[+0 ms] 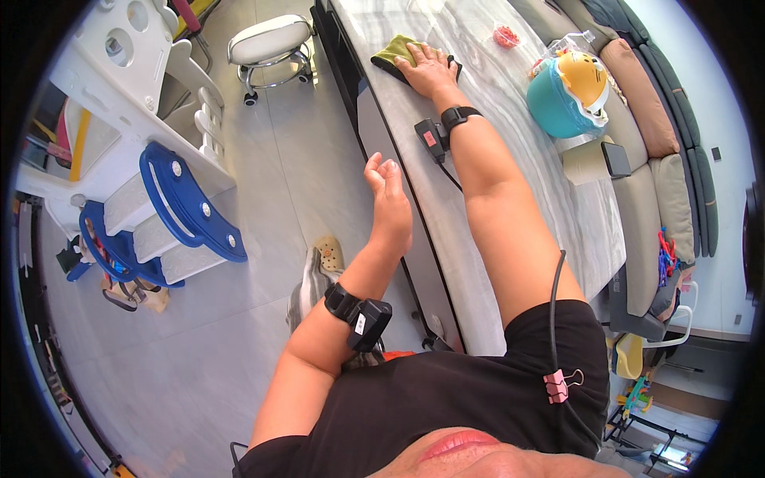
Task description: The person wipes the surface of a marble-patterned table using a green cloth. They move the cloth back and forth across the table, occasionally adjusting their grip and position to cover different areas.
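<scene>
My right hand [429,70] lies flat on a folded green cloth [391,52] with a dark edge, its fingers spread over the top. The cloth rests near the long edge of a grey-veined, marble-look table [490,77]. Held up beside that edge, over the floor, is my left hand [389,197]; its fingers are loosely bent and nothing shows in them. Each forearm wears a black strap with a small black device, one [431,140] on the right and another [369,325] on the left. A cable runs from the right device along the arm.
Across the table stand a small container of red bits [507,37], a teal bucket [553,101] with a yellow toy-like top, and a phone [615,159]. A sofa [642,221] lines the far side. Left are a wheeled stool [272,42] and blue-and-white play steps [191,203].
</scene>
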The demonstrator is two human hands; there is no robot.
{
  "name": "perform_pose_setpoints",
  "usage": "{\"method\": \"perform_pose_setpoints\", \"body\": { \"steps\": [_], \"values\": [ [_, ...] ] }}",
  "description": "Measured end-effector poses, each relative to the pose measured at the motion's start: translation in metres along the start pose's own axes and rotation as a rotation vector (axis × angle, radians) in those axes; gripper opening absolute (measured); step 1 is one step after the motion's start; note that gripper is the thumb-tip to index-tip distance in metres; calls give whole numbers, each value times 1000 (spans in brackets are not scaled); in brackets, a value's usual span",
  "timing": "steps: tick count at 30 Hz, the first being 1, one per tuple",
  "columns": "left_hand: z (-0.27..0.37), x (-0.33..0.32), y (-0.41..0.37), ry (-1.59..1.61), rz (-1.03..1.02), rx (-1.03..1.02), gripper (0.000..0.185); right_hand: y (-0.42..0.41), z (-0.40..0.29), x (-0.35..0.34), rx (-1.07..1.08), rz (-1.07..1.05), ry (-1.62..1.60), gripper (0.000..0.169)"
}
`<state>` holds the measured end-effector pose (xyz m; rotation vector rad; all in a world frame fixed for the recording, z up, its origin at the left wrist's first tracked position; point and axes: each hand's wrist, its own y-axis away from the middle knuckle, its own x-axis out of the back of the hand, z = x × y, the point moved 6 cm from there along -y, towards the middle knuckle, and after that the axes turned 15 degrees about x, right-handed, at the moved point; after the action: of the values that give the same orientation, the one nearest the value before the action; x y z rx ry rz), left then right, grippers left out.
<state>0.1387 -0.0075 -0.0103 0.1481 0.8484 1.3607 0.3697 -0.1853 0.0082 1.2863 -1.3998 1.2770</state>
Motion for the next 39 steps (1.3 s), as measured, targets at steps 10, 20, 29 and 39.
{"method": "perform_pose_setpoints", "body": {
  "steps": [10,20,29,39],
  "values": [
    [-4,3,-15,16,2,-50,58,87,-14,14,126,-9,-34,71],
    [-1,-10,-3,-21,-36,-30,56,357,-56,74,312,9,-85,62],
    [-17,-13,-6,-73,-41,-113,55,546,-28,108,102,-164,-93,63],
    [-18,-14,-3,-46,-114,-46,57,428,30,93,155,-46,-28,63]
  ]
}}
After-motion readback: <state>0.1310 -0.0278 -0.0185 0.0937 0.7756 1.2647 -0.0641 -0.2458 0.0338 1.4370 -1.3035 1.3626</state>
